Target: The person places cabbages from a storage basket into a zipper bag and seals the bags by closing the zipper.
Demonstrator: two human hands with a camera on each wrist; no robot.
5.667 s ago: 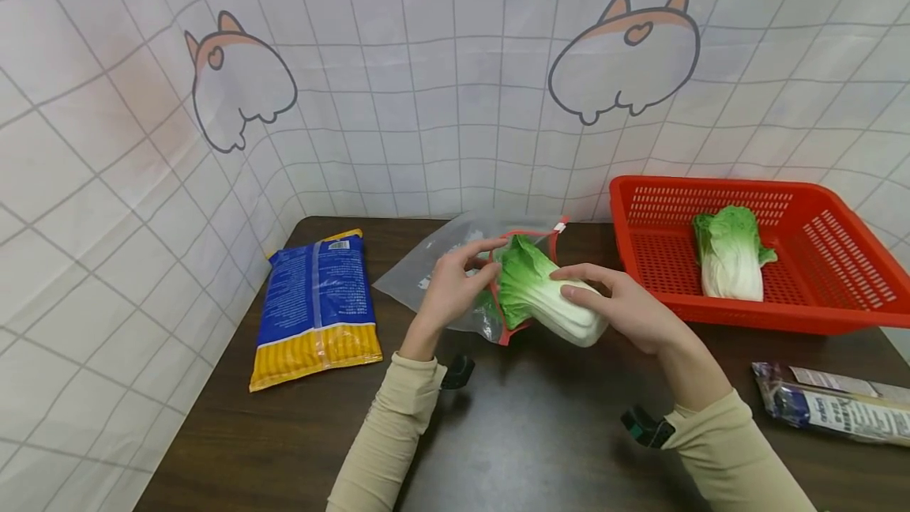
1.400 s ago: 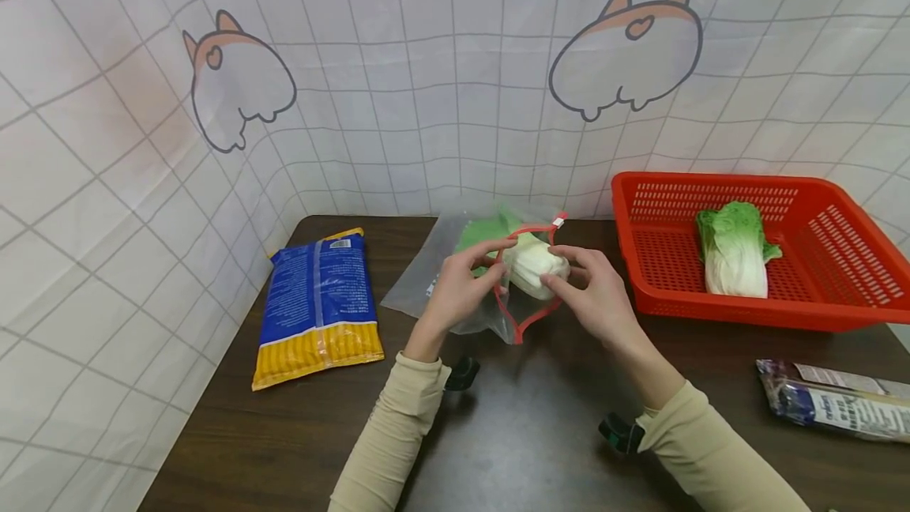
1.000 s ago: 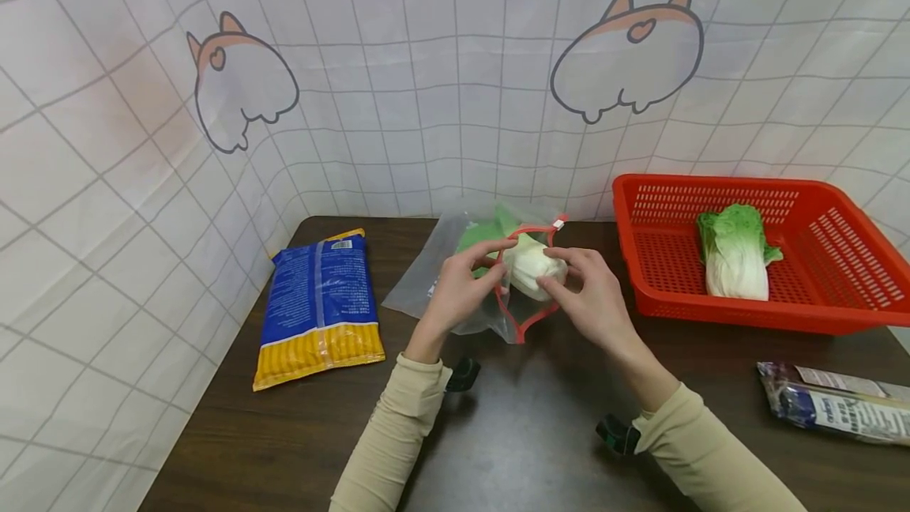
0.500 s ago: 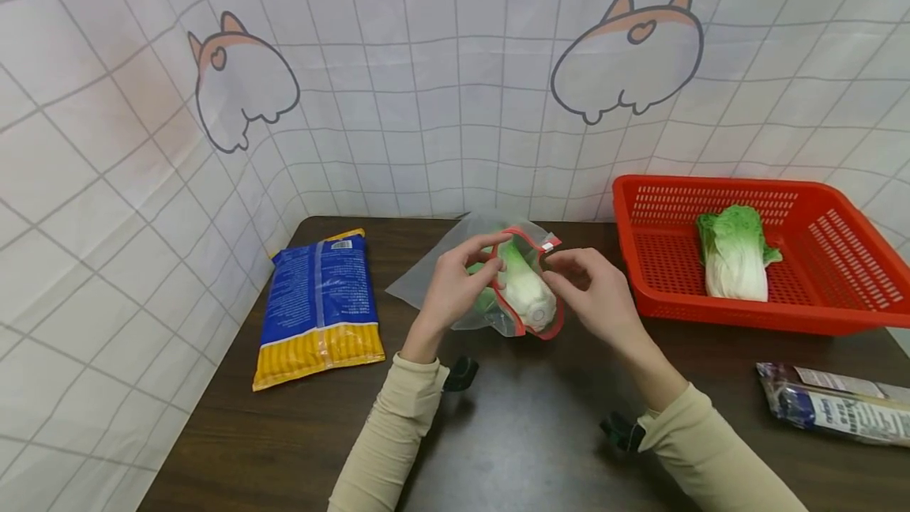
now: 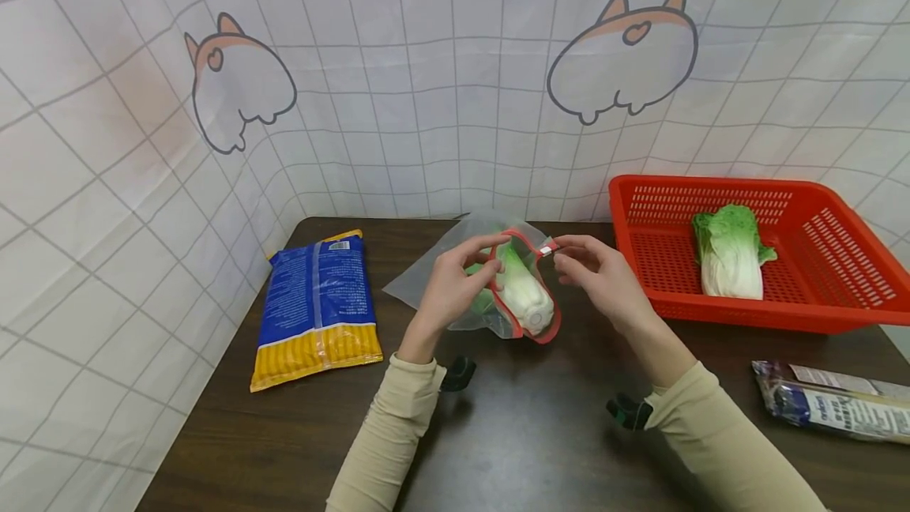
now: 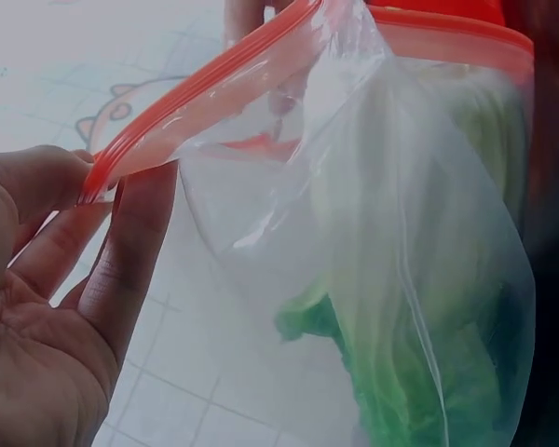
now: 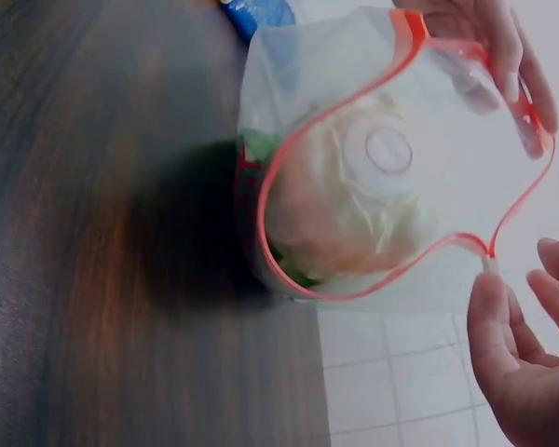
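A clear zip bag (image 5: 426, 275) with a red zip rim lies on the table, its mouth spread toward me. Inside it is a napa cabbage (image 5: 522, 295), white base at the mouth and green leaves deeper in. My left hand (image 5: 455, 283) pinches the red rim on the mouth's left side; the left wrist view shows thumb and fingers (image 6: 135, 251) on the edge. At the far right corner of the mouth, my right hand (image 5: 597, 275) pinches the bag by its white slider (image 5: 547, 250). In the right wrist view that slider (image 7: 490, 264) sits at the fingertips.
A red basket (image 5: 746, 308) at the right holds another napa cabbage (image 5: 732, 255). A blue and yellow packet (image 5: 316, 310) lies at the left of the dark table (image 5: 512, 433). Long plastic-wrapped packages (image 5: 839, 405) lie at the right, before the basket. A grid-patterned cloth (image 5: 426, 101) hangs behind.
The cabbage has gone from partly outside to inside the bag. My right hand has let go of its base and moved to the slider corner. My left hand has stayed at the rim.
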